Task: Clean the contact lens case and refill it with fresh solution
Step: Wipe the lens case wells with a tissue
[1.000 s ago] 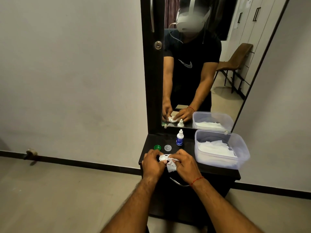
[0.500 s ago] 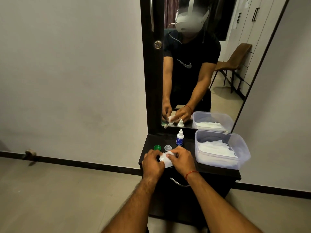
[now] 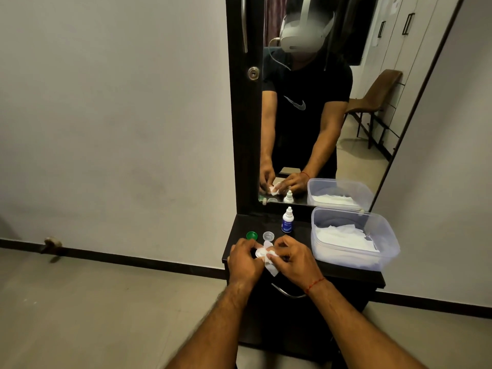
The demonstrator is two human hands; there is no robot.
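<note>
- I'm watching both hands working close together over the front edge of the dark worktop (image 3: 241, 225); the left hand (image 3: 243, 258) is gripping the white contact lens case (image 3: 259, 253) from its left side, fingers curled round it.
- The right hand (image 3: 291, 259) is pinching a crumpled white tissue (image 3: 270, 263) and pressing it against the case; the loose end is hanging down between the hands.
- Just behind the hands, a green cap (image 3: 251, 235) and a clear cap (image 3: 268, 236) are lying side by side on the worktop, apart from the case.
- The small solution bottle (image 3: 287, 222) is standing upright behind the caps, near the mirror (image 3: 319, 129).
- To the right, a clear plastic container (image 3: 387, 251) is sitting on the worktop, holding white sheets.
</note>
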